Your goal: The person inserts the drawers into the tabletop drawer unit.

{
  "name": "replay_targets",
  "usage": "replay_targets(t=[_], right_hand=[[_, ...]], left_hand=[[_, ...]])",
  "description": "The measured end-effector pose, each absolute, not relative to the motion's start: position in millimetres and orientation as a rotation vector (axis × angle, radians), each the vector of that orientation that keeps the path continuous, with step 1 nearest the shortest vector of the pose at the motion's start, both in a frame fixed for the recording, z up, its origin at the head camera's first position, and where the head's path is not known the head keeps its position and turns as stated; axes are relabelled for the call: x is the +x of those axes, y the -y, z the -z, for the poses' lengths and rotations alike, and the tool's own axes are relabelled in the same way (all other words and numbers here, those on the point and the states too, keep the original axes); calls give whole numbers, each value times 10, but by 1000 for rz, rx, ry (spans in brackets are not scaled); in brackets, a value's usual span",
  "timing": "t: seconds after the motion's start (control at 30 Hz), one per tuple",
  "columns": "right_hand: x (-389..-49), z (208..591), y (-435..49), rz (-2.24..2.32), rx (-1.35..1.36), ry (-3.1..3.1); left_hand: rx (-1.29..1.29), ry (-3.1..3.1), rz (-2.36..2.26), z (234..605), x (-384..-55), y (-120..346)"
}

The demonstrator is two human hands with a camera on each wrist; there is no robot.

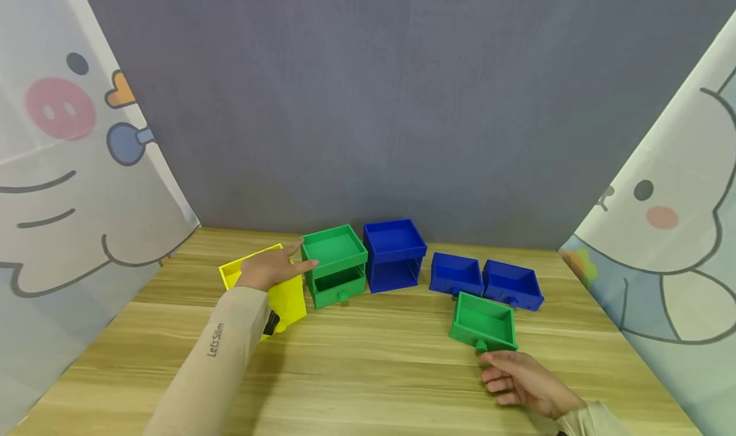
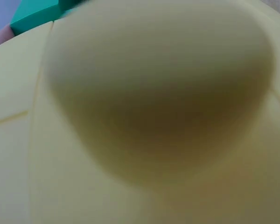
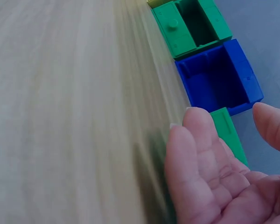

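My left hand (image 1: 270,268) reaches over the yellow cabinet (image 1: 290,302), its thumb and forefinger spread at the left side of the green cabinet (image 1: 333,247). The green cabinet has one knobbed drawer in its lower slot and an open slot above. In the left wrist view, pale sleeve fills most of the picture, with a green corner (image 2: 35,11) at top left. My right hand (image 1: 526,381) is at the knob of a loose green drawer (image 1: 483,321). In the right wrist view, its thumb and fingers stand apart, partly hiding that drawer (image 3: 229,133).
Right of the green cabinet stands a blue cabinet (image 1: 395,247) with an open front. Two loose blue drawers (image 1: 457,271) lie side by side behind the loose green one. A grey wall (image 1: 391,103) rises behind the wooden table (image 1: 368,372), with printed cloth at both sides.
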State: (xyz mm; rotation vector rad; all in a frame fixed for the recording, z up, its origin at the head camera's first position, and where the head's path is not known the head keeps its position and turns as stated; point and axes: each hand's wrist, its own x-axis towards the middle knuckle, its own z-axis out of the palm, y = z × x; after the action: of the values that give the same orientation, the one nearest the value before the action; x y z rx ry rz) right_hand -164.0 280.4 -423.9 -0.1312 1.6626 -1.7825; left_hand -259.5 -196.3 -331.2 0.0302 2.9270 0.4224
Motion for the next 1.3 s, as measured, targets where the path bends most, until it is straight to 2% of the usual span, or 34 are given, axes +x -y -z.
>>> replay_targets(t=[0.3, 0.93, 1.3], right_hand=[[-1654, 4280, -2763, 1808, -26, -1647], [-1755, 4402, -2651, 2026, 32, -1389], [-1755, 4402, -2580, 2078, 60, -1467]], left_hand=[[3, -2928, -412, 3296, -2575, 1952], [-25, -2948, -382, 3305, -2568, 1893], [-37, -2947, -384, 3301, -2563, 1888]])
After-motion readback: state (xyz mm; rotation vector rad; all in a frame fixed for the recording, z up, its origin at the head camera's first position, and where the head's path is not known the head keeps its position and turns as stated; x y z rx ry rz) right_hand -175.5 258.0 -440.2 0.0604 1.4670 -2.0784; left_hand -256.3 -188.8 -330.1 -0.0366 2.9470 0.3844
